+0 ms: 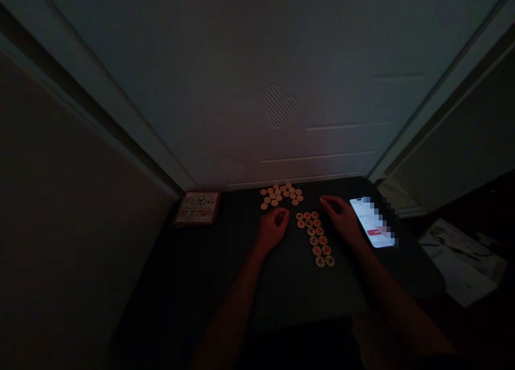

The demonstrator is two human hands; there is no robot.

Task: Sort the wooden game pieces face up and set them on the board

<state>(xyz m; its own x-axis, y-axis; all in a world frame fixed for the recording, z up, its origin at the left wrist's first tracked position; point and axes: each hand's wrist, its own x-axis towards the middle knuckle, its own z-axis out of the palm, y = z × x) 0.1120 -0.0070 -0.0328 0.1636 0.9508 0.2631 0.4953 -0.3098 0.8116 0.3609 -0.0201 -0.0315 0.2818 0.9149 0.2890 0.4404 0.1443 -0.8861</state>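
Xiangqi pieces lay face-up on the dark table between the hands, two columns, widening to three at the far end. Plain-backed pieces sat loosely scattered beyond; door panel walled off that edge. Right hand pinched a pale disc; left hand curled narrow, couldn't tell if holding anything. Lit phone just beside right hand, patterned box at far-left corner, papers off the right side
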